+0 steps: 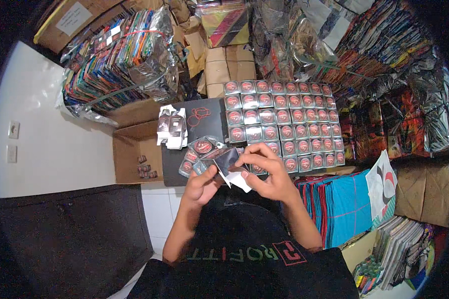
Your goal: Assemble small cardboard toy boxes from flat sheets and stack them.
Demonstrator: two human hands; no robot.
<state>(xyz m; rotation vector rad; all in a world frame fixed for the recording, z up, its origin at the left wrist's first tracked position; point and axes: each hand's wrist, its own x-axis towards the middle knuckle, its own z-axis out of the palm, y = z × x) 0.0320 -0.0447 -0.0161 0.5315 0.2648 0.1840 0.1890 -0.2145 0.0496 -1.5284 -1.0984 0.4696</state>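
Note:
Close in front of my chest, my left hand (200, 186) and my right hand (267, 173) hold a small dark carton (228, 160) between them. A white inner flap (239, 183) sticks out of it toward me. My left thumb presses against its side, while my right fingers and thumb bend around its other end. Just beyond my left hand lie a few round tins (203, 146) with red-and-black lids, in clear wrap. Flat, unfolded cartons (172, 127) in white and black are piled at the table's left, beside red rubber bands (199, 114).
Rows of small square packs (283, 117) with round red labels cover the right of the dark table (212, 105). A cardboard box (127, 154) with several small items stands left. Stacked bundles (119, 60) line the back, and folded blue cloth (346, 204) lies right.

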